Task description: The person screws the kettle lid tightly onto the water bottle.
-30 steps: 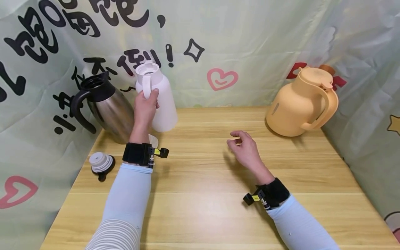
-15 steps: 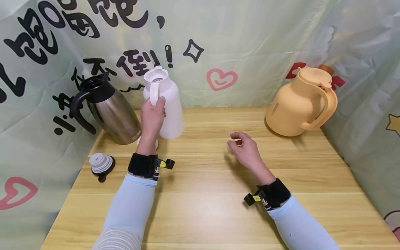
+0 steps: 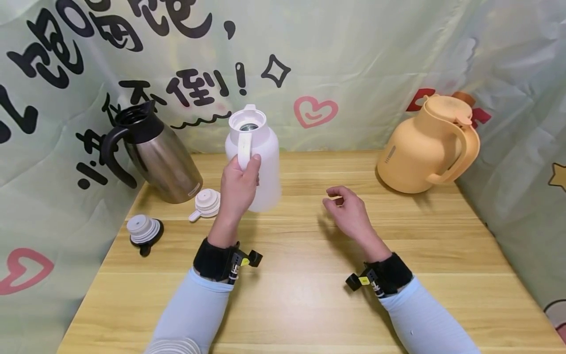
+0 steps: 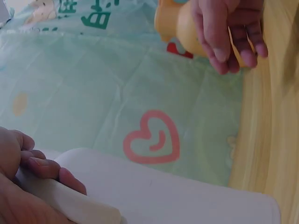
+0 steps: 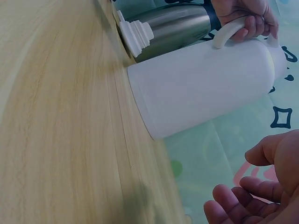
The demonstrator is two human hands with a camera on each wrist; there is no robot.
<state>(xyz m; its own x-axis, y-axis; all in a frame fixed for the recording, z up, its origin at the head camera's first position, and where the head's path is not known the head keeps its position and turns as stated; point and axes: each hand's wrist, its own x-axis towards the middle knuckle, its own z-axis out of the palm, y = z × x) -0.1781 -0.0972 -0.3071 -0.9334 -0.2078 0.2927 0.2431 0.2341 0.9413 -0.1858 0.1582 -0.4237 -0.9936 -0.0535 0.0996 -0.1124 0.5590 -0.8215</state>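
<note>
My left hand (image 3: pixel 239 187) grips the handle (image 3: pixel 244 147) of a white thermos jug (image 3: pixel 267 167), its fingers wrapped round it. The jug stands upright with its mouth uncovered, showing a metallic inside. In the right wrist view the jug's body (image 5: pixel 201 88) fills the upper middle, its base close over the table. My right hand (image 3: pixel 347 211) hovers over the table to the right of the jug, fingers loosely bent and holding nothing. Behind my left wrist lies a white stepped stopper (image 3: pixel 207 201) with a small tab.
A steel thermos jug (image 3: pixel 165 162) with black handle and open top stands at the left. In front of it lies a grey stopper (image 3: pixel 143 229) on a black base. A lidded orange jug (image 3: pixel 407 152) stands at the back right. A printed cloth (image 3: pixel 353 73) hangs behind the wooden table (image 3: pixel 292 305).
My left hand has carried the white thermos jug to the right and toward me, uncovering the white stopper in the head view. The right hand has stayed in place.
</note>
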